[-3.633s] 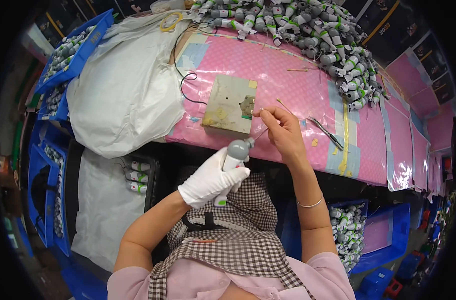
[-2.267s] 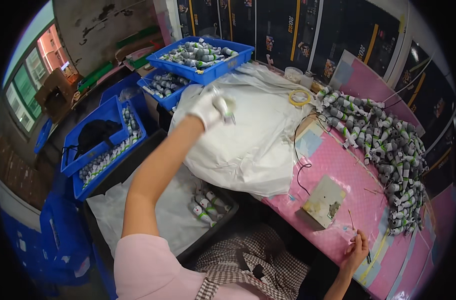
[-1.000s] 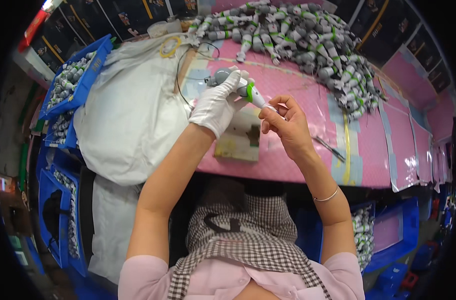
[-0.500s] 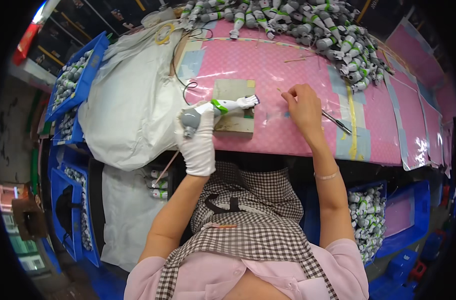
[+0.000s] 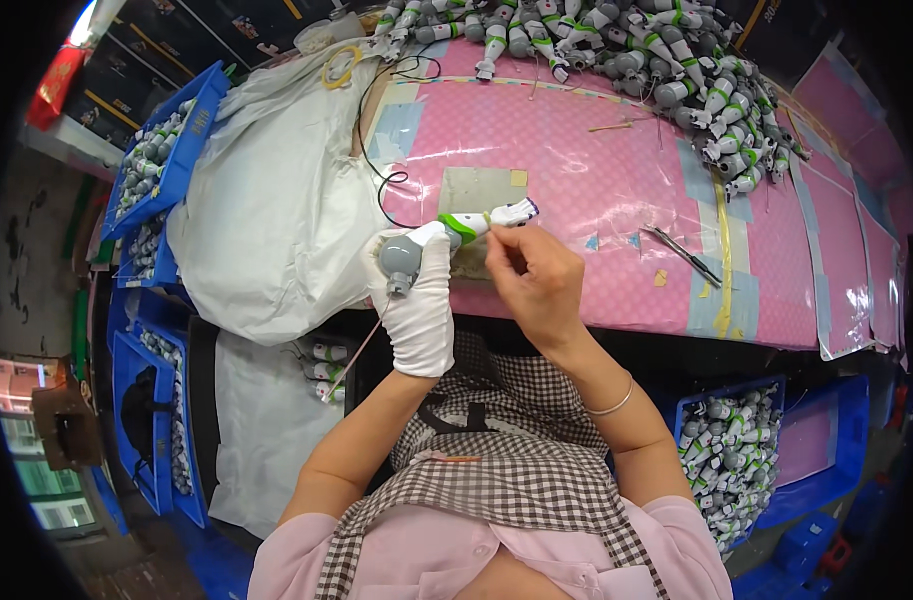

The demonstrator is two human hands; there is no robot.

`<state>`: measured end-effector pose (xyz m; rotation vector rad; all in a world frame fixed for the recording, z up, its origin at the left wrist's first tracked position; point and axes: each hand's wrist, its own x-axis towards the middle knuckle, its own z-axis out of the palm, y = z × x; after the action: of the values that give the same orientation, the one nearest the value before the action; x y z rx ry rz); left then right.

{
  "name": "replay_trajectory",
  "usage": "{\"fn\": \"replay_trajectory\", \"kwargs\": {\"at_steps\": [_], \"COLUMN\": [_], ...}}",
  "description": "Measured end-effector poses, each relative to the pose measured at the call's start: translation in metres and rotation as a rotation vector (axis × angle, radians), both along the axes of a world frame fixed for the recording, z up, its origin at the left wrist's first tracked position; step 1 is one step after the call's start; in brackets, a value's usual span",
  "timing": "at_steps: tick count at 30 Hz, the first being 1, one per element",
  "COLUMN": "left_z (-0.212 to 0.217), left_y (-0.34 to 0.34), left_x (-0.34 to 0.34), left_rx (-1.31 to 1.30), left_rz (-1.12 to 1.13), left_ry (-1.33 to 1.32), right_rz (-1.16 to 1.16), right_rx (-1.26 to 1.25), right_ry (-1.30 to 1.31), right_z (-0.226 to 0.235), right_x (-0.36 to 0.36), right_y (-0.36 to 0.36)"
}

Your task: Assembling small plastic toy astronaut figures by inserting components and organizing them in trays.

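A toy arm (image 5: pixel 401 254), grey at the shoulder and white with a green band, lies tilted in my white-gloved left hand (image 5: pixel 418 318). My left fingers wrap around its grey and white part, and its small white hand points right. My bare right hand (image 5: pixel 544 285) is closed in a pinch beside the toy's wrist. A thin yellowish ring or strip shows at that wrist; whatever sits between my right fingertips is too small to make out. Below the toy's grey end runs a thin pinkish cord (image 5: pixel 361 347). Behind the toy is a flat grey block (image 5: pixel 476 182).
Several toy arms (image 5: pixel 676 75) are piled at the table's back right. A pen-like tool (image 5: pixel 684 256) lies on the pink table cover (image 5: pixel 566 170). White sheeting (image 5: pixel 266 200) drapes the left side. Blue crates (image 5: pixel 201 125) of toy parts stand left; another crate (image 5: pixel 779 400) stands lower right.
My right hand has come left and nearer to me, from over the table to the toy arm's wrist. The left hand still holds the toy arm; the whole view has shifted slightly.
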<state>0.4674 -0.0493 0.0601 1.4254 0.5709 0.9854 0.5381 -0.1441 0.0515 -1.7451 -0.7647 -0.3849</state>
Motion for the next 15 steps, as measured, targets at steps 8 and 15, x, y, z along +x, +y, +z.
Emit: {"fn": "replay_trajectory", "kwargs": {"at_steps": [8, 15], "left_z": [0.034, 0.046], "left_y": [0.052, 0.057], "left_x": [0.005, 0.027], "left_rx": [-0.374, -1.22], "left_rz": [-0.397, -0.825], "left_ry": [-0.349, -0.458], "right_rz": [-0.146, -0.39], "right_rx": [0.106, -0.512], "right_ry": [0.274, -0.513], "right_z": [0.006, 0.003], "right_x": [0.05, 0.064], "right_y": [-0.052, -0.063]}}
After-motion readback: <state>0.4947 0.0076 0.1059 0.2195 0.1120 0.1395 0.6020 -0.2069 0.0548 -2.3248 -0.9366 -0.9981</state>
